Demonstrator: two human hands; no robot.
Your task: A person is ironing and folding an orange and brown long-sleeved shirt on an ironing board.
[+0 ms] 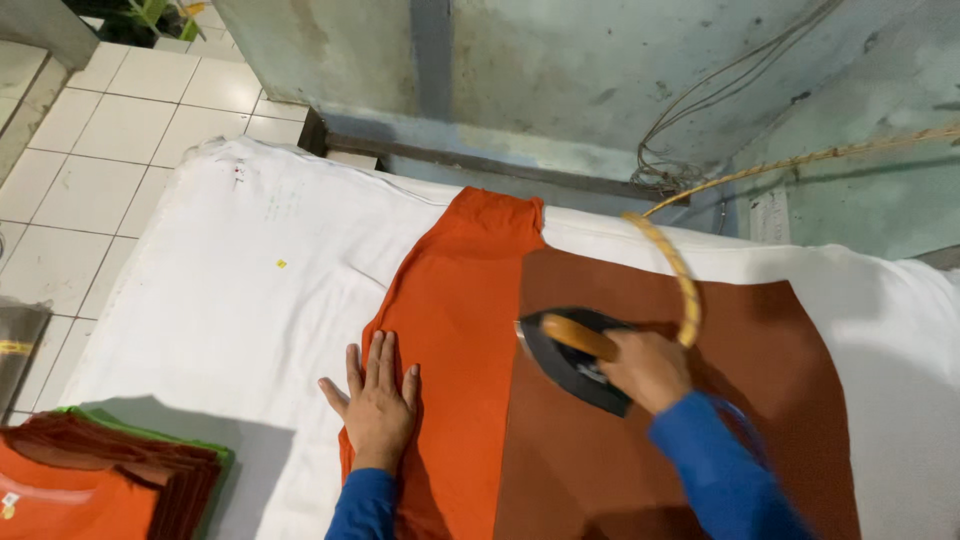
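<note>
The right hand (648,368) is clenched on the iron (575,355) over the brown sheet (740,400) — nose pointing left toward the orange cloth (455,330), whose long axis runs away from the person — where the left hand (378,405) lies flat, fingers spread.

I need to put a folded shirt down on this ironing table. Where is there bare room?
The white cover lies bare left of the orange garment. It is crowded around the left hand, the iron in the right hand, and the brown cloth.
</note>
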